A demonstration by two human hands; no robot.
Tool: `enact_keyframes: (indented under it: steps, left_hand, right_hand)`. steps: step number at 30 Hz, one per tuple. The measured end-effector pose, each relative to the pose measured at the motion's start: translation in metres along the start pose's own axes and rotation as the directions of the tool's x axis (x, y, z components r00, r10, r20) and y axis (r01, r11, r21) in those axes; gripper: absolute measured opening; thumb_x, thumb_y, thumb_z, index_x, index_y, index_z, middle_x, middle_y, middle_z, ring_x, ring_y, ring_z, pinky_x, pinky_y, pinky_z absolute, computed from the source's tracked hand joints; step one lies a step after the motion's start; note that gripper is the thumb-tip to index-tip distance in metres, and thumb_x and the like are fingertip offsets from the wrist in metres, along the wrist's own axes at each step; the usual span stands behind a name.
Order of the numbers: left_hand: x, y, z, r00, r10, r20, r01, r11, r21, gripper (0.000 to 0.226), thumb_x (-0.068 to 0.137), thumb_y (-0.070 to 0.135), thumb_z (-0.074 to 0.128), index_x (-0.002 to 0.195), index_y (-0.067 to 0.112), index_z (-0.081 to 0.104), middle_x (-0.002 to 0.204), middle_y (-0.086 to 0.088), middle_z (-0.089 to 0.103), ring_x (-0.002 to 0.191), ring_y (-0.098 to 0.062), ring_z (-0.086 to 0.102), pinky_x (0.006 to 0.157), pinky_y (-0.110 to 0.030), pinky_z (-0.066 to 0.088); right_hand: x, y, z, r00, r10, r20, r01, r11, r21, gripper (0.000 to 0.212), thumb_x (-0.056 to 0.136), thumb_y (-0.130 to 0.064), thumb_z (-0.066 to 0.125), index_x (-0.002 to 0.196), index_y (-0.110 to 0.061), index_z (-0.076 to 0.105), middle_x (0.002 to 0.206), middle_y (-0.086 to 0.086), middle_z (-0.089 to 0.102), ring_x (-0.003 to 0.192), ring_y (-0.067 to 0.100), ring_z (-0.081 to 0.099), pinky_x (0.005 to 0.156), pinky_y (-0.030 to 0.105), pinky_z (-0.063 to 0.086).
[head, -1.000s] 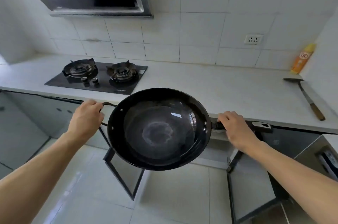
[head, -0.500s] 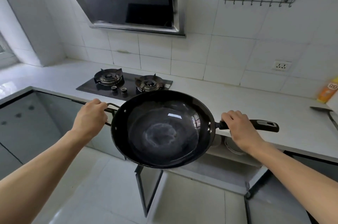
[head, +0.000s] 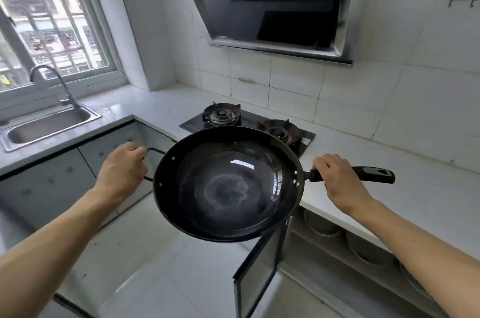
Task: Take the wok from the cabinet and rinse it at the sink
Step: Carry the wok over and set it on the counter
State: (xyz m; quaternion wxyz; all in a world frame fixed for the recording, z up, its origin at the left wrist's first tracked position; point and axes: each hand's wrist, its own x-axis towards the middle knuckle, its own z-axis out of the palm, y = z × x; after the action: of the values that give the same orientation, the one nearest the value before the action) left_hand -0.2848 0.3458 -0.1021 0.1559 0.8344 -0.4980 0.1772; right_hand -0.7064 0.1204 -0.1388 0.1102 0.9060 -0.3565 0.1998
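I hold a black wok (head: pixel 228 185) in the air in front of me, above the floor and level with the counter edge. My left hand (head: pixel 122 174) grips its small loop handle on the left. My right hand (head: pixel 340 182) is closed around the long black handle on the right. The wok's inside is bare, with a pale ring at the bottom. A steel sink (head: pixel 49 125) with a curved tap (head: pixel 49 84) sits at the far left under the window. The cabinet (head: pixel 337 252) below the counter at the right stands open.
A two-burner gas hob (head: pixel 246 125) lies on the white counter (head: pixel 389 187) just behind the wok, under a black range hood (head: pixel 280 6). An open cabinet door (head: pixel 257 273) juts out below the wok. Bowls sit on the cabinet shelf. White floor tiles spread below.
The view has swung left, bringing the sink, tap and window into sight. The wok has travelled left with both hands still on its handles, away from the open cabinet.
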Motion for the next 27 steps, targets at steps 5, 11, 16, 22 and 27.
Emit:
enact_keyframes:
  steps: [5, 11, 16, 22, 27]
  left_hand:
    - [0.005, -0.041, -0.011, 0.991, -0.132, -0.004, 0.132, 0.988, 0.075, 0.017, 0.072, -0.001, 0.062, 0.088, 0.003, 0.063, 0.088, -0.013, 0.057, 0.080, -0.036, 0.055, 0.061, -0.040, 0.046]
    - [0.013, -0.092, -0.019, 0.975, -0.223, -0.015, 0.224, 0.969, 0.101, 0.021, 0.072, -0.001, 0.064, 0.092, 0.004, 0.066, 0.091, -0.013, 0.059, 0.083, -0.036, 0.057, 0.061, -0.042, 0.051]
    - [0.023, -0.145, -0.007, 0.968, -0.248, -0.027, 0.250, 0.962, 0.109, 0.010, 0.071, -0.003, 0.062, 0.080, 0.003, 0.060, 0.081, -0.010, 0.053, 0.076, -0.033, 0.053, 0.055, -0.035, 0.042]
    - [0.063, -0.230, 0.014, 0.967, -0.253, -0.012, 0.253, 0.963, 0.093, 0.010, 0.072, -0.001, 0.062, 0.081, 0.003, 0.061, 0.082, -0.010, 0.055, 0.077, -0.032, 0.054, 0.059, -0.042, 0.049]
    - [0.110, -0.284, 0.039, 0.971, -0.237, -0.013, 0.238, 0.969, 0.065, 0.010, 0.074, -0.001, 0.063, 0.084, 0.002, 0.063, 0.083, -0.009, 0.056, 0.077, -0.031, 0.055, 0.062, -0.038, 0.048]
  right_hand:
    - [0.071, -0.022, 0.030, 0.992, -0.124, -0.003, 0.124, 0.989, 0.085, 0.047, 0.062, 0.020, 0.056, 0.085, -0.020, 0.045, 0.080, -0.001, 0.046, 0.072, 0.021, 0.037, 0.063, 0.035, 0.041]
    - [0.138, -0.063, 0.065, 0.973, -0.230, -0.020, 0.230, 0.960, 0.163, 0.049, 0.058, 0.019, 0.058, 0.086, -0.020, 0.046, 0.081, -0.003, 0.045, 0.074, 0.020, 0.038, 0.064, 0.034, 0.040]
    - [0.195, -0.109, 0.092, 0.958, -0.284, -0.040, 0.286, 0.940, 0.188, 0.044, 0.059, 0.017, 0.055, 0.084, -0.020, 0.049, 0.079, -0.005, 0.044, 0.072, 0.017, 0.035, 0.062, 0.033, 0.036]
    - [0.261, -0.168, 0.123, 0.958, -0.285, -0.022, 0.285, 0.946, 0.156, 0.049, 0.058, 0.017, 0.055, 0.086, -0.021, 0.047, 0.080, -0.005, 0.044, 0.073, 0.017, 0.036, 0.063, 0.033, 0.038]
    - [0.303, -0.200, 0.144, 0.969, -0.249, -0.005, 0.247, 0.958, 0.144, 0.052, 0.056, 0.018, 0.056, 0.090, -0.020, 0.049, 0.083, -0.004, 0.047, 0.075, 0.018, 0.039, 0.064, 0.033, 0.037]
